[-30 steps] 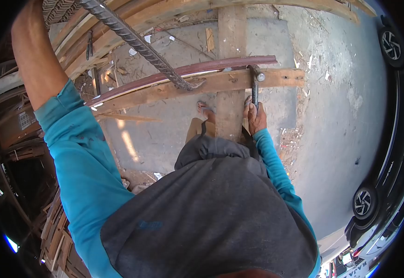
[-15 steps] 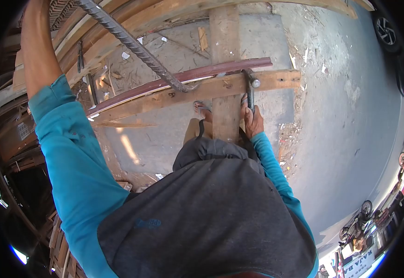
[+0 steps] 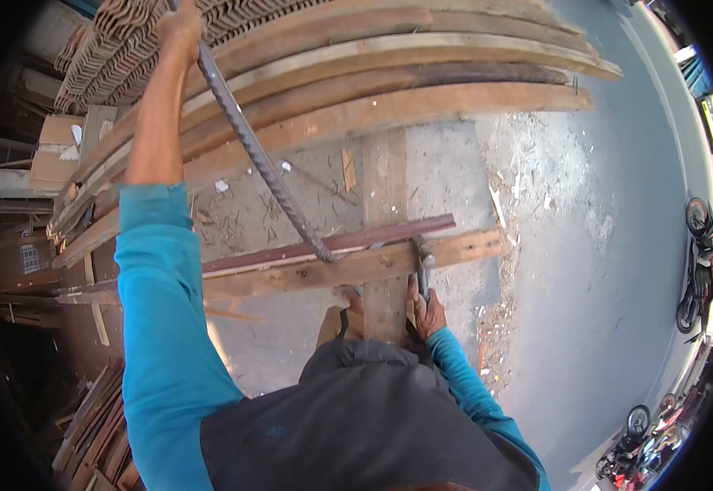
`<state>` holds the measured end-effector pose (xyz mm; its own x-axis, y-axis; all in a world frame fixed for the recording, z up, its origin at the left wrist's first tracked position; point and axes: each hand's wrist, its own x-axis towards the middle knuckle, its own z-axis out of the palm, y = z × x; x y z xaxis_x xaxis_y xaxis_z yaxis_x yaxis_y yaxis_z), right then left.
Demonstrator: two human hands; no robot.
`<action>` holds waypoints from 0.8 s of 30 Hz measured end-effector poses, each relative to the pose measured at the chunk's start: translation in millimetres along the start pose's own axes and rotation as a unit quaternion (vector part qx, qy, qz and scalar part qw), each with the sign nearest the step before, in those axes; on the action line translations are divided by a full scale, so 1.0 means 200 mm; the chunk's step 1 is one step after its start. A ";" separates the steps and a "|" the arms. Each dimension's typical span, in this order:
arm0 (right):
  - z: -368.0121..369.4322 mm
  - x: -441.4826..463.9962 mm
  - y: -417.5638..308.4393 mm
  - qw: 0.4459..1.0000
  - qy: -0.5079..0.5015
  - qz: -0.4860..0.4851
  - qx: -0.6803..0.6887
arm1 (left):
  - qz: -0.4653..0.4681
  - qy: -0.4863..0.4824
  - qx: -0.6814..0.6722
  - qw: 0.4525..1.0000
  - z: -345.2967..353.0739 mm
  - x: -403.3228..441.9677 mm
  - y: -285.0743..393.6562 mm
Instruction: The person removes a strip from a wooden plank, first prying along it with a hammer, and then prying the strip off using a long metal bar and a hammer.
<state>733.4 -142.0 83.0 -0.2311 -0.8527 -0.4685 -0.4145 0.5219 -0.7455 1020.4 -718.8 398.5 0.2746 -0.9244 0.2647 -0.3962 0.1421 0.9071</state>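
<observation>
My left hand (image 3: 178,34), raised at the upper left, is closed around the upper part of a long ribbed steel bar (image 3: 251,147). The bar slants down to the right, and its bent lower end meets a wooden beam (image 3: 364,266) lying crosswise in front of me. My right hand (image 3: 430,315) grips the handle of a hammer (image 3: 423,266), whose head rests at or just over the beam, right of the bar. Along the beam's far side runs a reddish-brown strip of wood (image 3: 389,232). Beneath both, a wide plank (image 3: 385,180) extends away from me.
Long timbers (image 3: 422,98) lie across the far side, with stacked roof tiles (image 3: 127,49) behind them at the upper left. Scrap wood (image 3: 98,425) is piled at the lower left. Wood chips litter the concrete. Motorcycles (image 3: 700,262) stand at the far right.
My view has tilted farther forward, bringing my left hand and the tiles into sight. The bar looks steeper, its lower end still at the beam. My right hand keeps hold of the hammer.
</observation>
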 end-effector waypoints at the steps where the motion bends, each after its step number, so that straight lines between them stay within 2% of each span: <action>1: 0.05 0.02 0.09 0.997 0.053 -0.045 0.023 | -0.031 0.075 0.121 0.989 0.07 0.11 -0.10; 2: 0.09 0.03 0.15 0.995 0.077 -0.050 -0.024 | -0.076 0.037 0.107 0.991 0.09 0.15 -0.16; 4: 0.08 0.02 0.14 0.998 0.028 -0.028 -0.047 | -0.027 0.070 0.064 0.995 0.19 0.23 -0.37; 5: 0.07 0.01 0.10 0.999 0.032 -0.008 -0.022 | -0.113 0.046 0.081 0.989 0.20 0.09 -0.21; 7: 0.09 0.04 0.11 0.999 0.043 0.015 0.004 | -0.097 0.022 0.091 0.991 0.24 0.11 -0.21; 10: 0.10 0.04 0.10 0.998 0.039 0.028 -0.031 | -0.083 0.022 0.116 0.990 0.29 0.03 -0.12; 11: 0.06 0.04 0.04 0.997 0.003 0.074 0.011 | -0.059 0.045 0.127 0.989 0.33 0.13 -0.26; 12: 0.02 0.01 -0.02 0.990 -0.036 0.125 0.052 | -0.054 0.023 0.080 0.995 0.34 0.13 -0.26; 13: 0.05 0.03 0.03 0.998 0.023 0.050 0.027 | -0.054 0.000 0.036 0.998 0.33 0.12 -0.24; 14: 0.05 0.02 0.02 0.999 0.025 0.045 0.012 | -0.052 0.014 0.061 0.997 0.32 0.15 -0.22; 16: 0.04 0.01 -0.02 0.999 0.032 0.033 0.007 | -0.044 0.007 -0.006 0.999 0.29 -0.04 0.04; 17: 0.03 0.01 -0.04 0.999 0.037 0.026 0.018 | 0.008 -0.038 -0.093 0.995 0.24 0.01 -0.01; 18: 0.02 0.01 -0.07 0.999 0.042 0.019 0.029 | 0.051 -0.056 -0.103 0.992 0.18 -0.01 0.06; 19: 0.04 0.01 -0.03 0.997 0.065 -0.031 -0.012 | 0.101 -0.084 -0.140 0.981 0.12 0.14 0.04; 20: 0.08 0.01 0.02 0.996 0.085 -0.032 -0.008 | 0.125 0.000 0.064 0.990 0.12 0.01 0.25; 23: -0.01 0.00 -0.11 0.997 -0.009 0.081 0.009 | 0.185 0.012 0.016 0.983 0.00 -0.10 0.46; 24: -0.01 0.02 -0.11 0.997 -0.019 0.074 0.022 | 0.193 0.006 0.002 0.981 -0.04 -0.14 0.49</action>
<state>738.7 -156.2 98.3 -0.2532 -0.7656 -0.5913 -0.3386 0.6427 -0.6872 981.2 -676.9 482.1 0.1143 -0.7975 0.5924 -0.4756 0.4796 0.7374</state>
